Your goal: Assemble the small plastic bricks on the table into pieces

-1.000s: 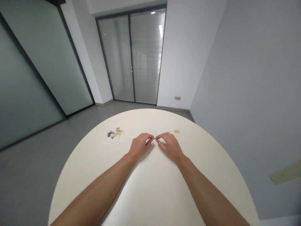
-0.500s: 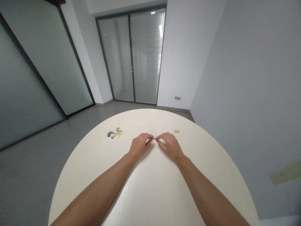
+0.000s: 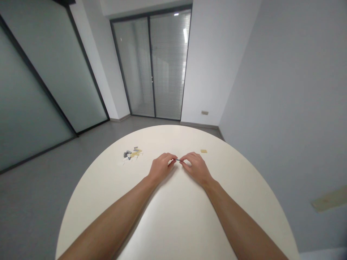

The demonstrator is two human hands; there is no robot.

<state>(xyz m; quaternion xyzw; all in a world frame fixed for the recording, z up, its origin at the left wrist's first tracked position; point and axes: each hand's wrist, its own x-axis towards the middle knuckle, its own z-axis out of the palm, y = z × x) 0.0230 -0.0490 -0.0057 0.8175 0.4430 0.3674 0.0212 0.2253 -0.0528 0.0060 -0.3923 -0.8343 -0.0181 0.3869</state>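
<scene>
Between my two hands, near the middle of the round table, is a small grey-blue piece (image 3: 178, 159), thin and too small to name more exactly. My left hand (image 3: 162, 166) pinches its left end between thumb and fingers. The right end is pinched by my right hand (image 3: 196, 167) in the same way. Fingertips cover much of the piece. To the left lies a pile of small yellow, grey, dark and white pieces (image 3: 132, 154). A flat yellow piece (image 3: 204, 151) rests on the table just beyond my right hand.
The round white table (image 3: 173, 224) fills the foreground, and both forearms reach over it. Behind it stand a glass door with blinds (image 3: 169, 68) and a wall socket (image 3: 204, 113). Frosted glass panels (image 3: 54, 65) are at the left, a plain wall (image 3: 292, 108) at the right.
</scene>
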